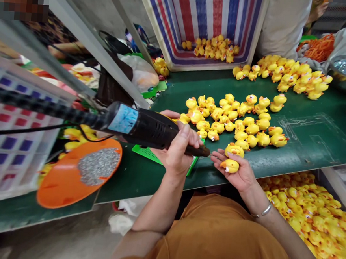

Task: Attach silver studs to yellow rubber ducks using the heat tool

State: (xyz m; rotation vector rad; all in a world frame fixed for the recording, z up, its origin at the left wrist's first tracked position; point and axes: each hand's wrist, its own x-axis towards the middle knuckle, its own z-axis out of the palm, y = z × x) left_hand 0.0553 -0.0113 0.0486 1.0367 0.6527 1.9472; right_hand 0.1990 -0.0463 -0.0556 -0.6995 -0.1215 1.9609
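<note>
My left hand (pixel 177 151) is wrapped round a black corded power tool, shaped like an electric screwdriver (pixel 152 128), which lies slanted across the view. Its tip points right and down, near my right hand (pixel 242 174). A yellow toy duck (pixel 234 150) rests in that hand, its orange beak towards me, with the thumb on it and the other fingers stretched out beneath. The tool's tip and the duck are apart. Under my left hand lies a green tray (pixel 142 151), mostly hidden. Beyond my hands, several yellow ducks (pixel 217 127) lie on the green table (pixel 176 86).
An orange dish (pixel 65 185) of small silvery pieces stands left, beside a white crate (pixel 9 141). A striped-lined box (pixel 195 12) with ducks stands at the back. More ducks fill a bin (pixel 335 184) at lower right. A metal bowl (pixel 339 80) sits far right.
</note>
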